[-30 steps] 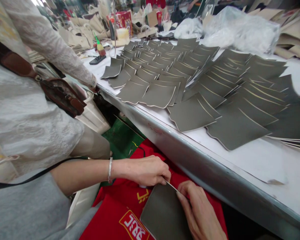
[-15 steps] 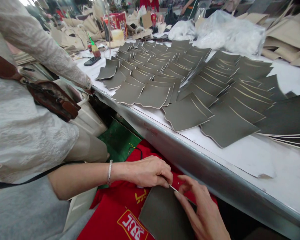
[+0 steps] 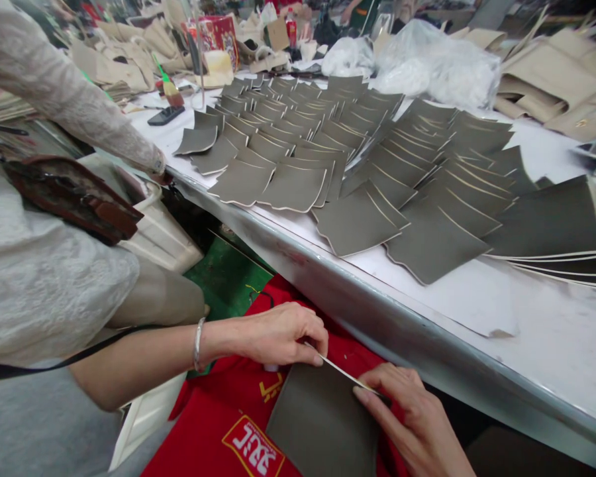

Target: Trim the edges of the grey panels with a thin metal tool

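A dark grey leather-like piece (image 3: 325, 417) with a pale cut edge lies over the red apron (image 3: 198, 424) on my lap. My left hand (image 3: 285, 334), with a bracelet at its wrist, pinches the piece's upper edge near its left corner. Farther right along that same edge, my right hand (image 3: 407, 404) grips it between thumb and fingers. The pale edge shows as a thin line between both hands. My right fingertips cover the piece's upper right corner.
Many overlapping grey pieces (image 3: 298, 182) lie in rows on the white table (image 3: 481, 308), whose metal edge (image 3: 338, 271) runs beside my hands. A phone (image 3: 165, 116), a brush (image 3: 170, 89) and plastic bags (image 3: 437, 66) stand farther back. At left is another person in a lace sleeve (image 3: 79, 93).
My right hand has closed onto the edge of the grey piece and slid right along it, away from my left hand. My left hand keeps its pinch. The whole view has shifted slightly.
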`<act>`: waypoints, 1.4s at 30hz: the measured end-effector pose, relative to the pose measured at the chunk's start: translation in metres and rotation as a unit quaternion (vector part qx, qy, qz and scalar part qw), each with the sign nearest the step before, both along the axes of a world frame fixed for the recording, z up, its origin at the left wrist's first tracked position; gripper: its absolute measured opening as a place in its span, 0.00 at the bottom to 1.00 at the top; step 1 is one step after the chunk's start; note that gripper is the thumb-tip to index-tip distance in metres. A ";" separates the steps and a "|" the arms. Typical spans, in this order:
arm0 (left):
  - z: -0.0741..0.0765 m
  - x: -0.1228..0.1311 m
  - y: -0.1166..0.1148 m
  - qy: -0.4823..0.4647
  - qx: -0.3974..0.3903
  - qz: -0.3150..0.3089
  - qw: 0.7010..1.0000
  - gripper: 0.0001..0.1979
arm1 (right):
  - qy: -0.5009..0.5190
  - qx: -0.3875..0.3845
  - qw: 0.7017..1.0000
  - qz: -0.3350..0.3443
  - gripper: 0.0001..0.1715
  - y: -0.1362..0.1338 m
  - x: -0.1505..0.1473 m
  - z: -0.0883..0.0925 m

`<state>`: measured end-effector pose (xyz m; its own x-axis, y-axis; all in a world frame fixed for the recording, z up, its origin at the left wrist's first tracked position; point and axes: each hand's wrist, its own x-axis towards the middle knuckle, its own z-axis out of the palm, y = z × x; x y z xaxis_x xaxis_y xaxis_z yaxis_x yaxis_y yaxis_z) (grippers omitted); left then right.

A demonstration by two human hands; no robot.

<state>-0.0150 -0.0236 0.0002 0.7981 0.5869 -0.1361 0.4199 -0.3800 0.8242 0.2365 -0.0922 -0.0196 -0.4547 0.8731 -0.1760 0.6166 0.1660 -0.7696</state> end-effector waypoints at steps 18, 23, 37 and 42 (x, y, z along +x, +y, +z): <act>0.001 0.024 -0.003 0.007 -0.018 -0.016 1.000 0.04 | 0.041 -0.041 0.998 -0.024 0.17 -0.006 0.018 -0.008; 0.008 0.031 0.001 0.038 -0.045 -0.007 0.998 0.09 | 0.058 -0.060 0.996 -0.033 0.18 -0.003 0.016 -0.011; -0.001 0.039 -0.002 0.019 -0.115 0.052 0.992 0.02 | 0.106 -0.153 0.974 -0.126 0.25 -0.005 0.000 -0.004; -0.006 0.040 0.000 -0.003 -0.168 0.060 0.984 0.06 | 0.116 -0.136 0.973 -0.145 0.24 -0.004 0.000 -0.008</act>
<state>0.0247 -0.0235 -0.0061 0.7272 0.5999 -0.3337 0.4397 -0.0337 0.8975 0.2368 -0.0967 -0.0274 -0.2508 0.9065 -0.3397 0.4114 -0.2178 -0.8850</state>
